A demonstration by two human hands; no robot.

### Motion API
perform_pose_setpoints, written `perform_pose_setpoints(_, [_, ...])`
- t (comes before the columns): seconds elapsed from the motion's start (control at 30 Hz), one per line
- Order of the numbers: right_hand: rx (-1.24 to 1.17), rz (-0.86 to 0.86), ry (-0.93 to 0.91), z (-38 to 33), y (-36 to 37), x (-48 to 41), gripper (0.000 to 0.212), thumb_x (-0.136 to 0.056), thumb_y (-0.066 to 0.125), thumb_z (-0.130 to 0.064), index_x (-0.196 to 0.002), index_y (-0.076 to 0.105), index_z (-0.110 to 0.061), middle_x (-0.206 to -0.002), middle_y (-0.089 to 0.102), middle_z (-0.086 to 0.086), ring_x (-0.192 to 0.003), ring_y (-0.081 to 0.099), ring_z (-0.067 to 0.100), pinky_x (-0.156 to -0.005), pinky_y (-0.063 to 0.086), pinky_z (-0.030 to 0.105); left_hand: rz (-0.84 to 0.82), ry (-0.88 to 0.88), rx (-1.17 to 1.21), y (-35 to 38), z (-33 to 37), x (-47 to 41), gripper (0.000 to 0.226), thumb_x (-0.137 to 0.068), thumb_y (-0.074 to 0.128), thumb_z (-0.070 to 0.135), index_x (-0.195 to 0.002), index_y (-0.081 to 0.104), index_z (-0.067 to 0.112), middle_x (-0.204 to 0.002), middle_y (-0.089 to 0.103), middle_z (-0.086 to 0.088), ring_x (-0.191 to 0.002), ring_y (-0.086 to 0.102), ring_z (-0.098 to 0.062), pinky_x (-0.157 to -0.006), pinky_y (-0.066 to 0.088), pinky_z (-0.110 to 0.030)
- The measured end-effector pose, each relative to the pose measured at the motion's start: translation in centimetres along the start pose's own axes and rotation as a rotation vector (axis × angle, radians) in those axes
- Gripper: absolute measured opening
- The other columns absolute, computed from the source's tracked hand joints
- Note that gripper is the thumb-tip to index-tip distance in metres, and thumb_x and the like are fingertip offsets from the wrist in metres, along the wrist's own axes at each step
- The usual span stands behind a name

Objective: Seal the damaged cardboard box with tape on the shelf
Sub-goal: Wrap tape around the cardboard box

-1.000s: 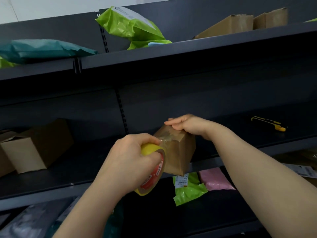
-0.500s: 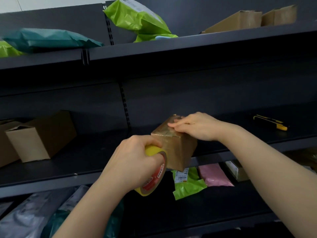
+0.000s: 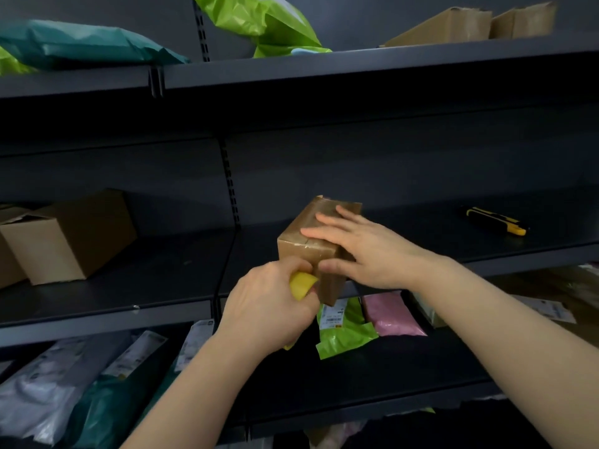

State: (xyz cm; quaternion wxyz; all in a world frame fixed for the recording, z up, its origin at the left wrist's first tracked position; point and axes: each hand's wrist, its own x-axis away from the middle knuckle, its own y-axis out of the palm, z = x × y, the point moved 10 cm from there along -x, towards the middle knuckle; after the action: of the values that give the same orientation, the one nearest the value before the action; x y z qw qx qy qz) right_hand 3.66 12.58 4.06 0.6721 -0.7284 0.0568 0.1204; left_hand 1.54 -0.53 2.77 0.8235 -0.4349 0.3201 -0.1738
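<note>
On the left of the top shelf lies a teal mailer bag [image 3: 81, 43]. Below it, at the left end of the middle shelf [image 3: 168, 273], an open brown carton [image 3: 74, 234] stands with its flaps loose. On the bottom shelf under that, grey mailers [image 3: 48, 384] are piled together.

Near the middle of the top shelf a bright green mailer [image 3: 259, 24] leans against the back panel. The left hand [image 3: 272, 306] is at the front edge of the middle shelf, its fingers curled tight round a yellow tape roll [image 3: 303, 283], most of which it hides. The roll is pressed against the near face of the damaged cardboard box [image 3: 304, 251]. This small box stands at the shelf's front edge, turned corner-on, with its lowest corner showing past that edge; its top looks glossy with tape.

The right hand [image 3: 366, 251] lies flat on the box top, fingers straight and spread, the thumb against the near right face.

On the bottom shelf beneath the box are a green mailer with a label [image 3: 343, 332] and, beside it, a pink mailer [image 3: 392, 314]. Toward the right end of the middle shelf, well apart from the box, rests a black-and-yellow utility knife [image 3: 496, 220]. At the right of the top shelf sit two brown boxes [image 3: 447, 27] side by side.
</note>
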Motion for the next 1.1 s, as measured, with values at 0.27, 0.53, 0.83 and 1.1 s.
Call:
perform_pose_setpoints(0.27, [-0.197,0.097,0.026,2.6,-0.4,-3.3,0.045,-0.100,0.041,-0.045,-0.145,0.037,-0.038,-0.154,0.033,-0.007,-0.144,0.022,0.015,-0.116,0.023,0.035,0.127,0.105,0.085,0.5,-0.8,1.6,0.063,-0.084,0.066,0.047,-0.131,0.024,0.053,-0.082,0.059,0.017,-0.073,0.061,-0.004,-0.066,0.053,-0.030])
perform_pose_setpoints(0.53, [-0.340,0.175,0.046,3.3,-0.2,-3.4,0.035,-0.099,0.047,-0.037,-0.134,0.049,-0.039,-0.146,0.039,-0.012,-0.139,0.026,0.010,-0.111,0.027,0.035,0.191,0.082,0.153,3.6,-1.6,3.2,0.054,-0.091,0.057,0.049,-0.133,0.023,0.047,-0.076,0.060,0.011,-0.067,0.062,-0.011,-0.061,0.051,-0.034])
perform_pose_setpoints(0.83, [-0.338,0.208,0.012,3.0,-0.5,-2.2,0.039,-0.098,0.050,-0.025,-0.136,0.046,-0.034,-0.143,0.043,-0.009,-0.127,0.032,0.006,-0.096,0.031,0.029,0.025,0.004,0.057,7.6,-2.6,2.0,0.045,-0.091,0.055,0.052,-0.126,0.031,0.035,-0.076,0.057,0.011,-0.074,0.063,-0.014,-0.064,0.051,-0.034])
perform_pose_setpoints(1.1, [-0.071,0.152,0.184,3.2,-0.3,-3.3,0.054,-0.082,0.062,-0.042,-0.131,0.044,-0.026,-0.149,0.040,0.001,-0.148,0.014,0.026,-0.117,0.018,0.053,0.109,0.036,-0.052,7.7,-2.5,2.5,0.052,-0.086,0.045,0.072,-0.124,0.029,0.039,-0.069,0.054,0.010,-0.064,0.060,-0.012,-0.050,0.041,-0.028])
